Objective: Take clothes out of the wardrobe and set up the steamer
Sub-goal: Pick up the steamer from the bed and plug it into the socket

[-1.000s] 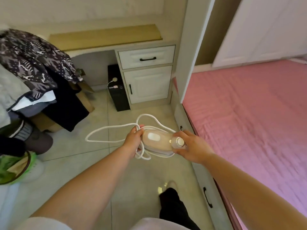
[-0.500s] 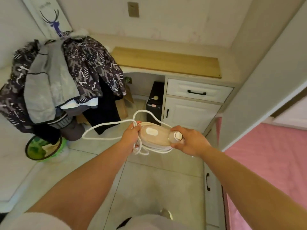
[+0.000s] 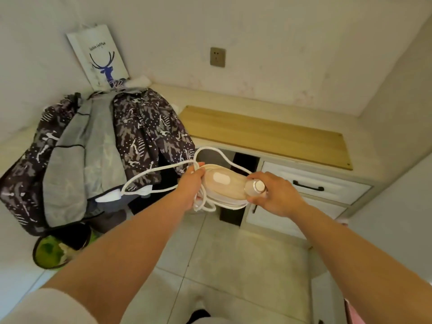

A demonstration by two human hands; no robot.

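I hold a small beige handheld steamer [image 3: 224,185] level in front of me over the tiled floor. My left hand [image 3: 192,185] grips its left end together with loops of its white cord [image 3: 161,169], which arcs out to the left and over the top. My right hand [image 3: 274,195] grips the right end, by a round silvery cap [image 3: 257,186]. A heap of clothes [image 3: 93,155], a dark patterned jacket with grey lining, hangs over something at the left. The cord's plug is not visible.
A desk with a wooden top panel [image 3: 264,134], a drawer [image 3: 313,185] and a cabinet door stands ahead. A wall socket [image 3: 217,57] sits above it. A white deer-print paper bag [image 3: 99,57] leans in the corner. A green-lined bin [image 3: 52,252] stands on the floor at the left.
My view has swung left and upward, from the pink bed to the desk corner and wall socket. Both hands keep the same hold on the steamer and cord.
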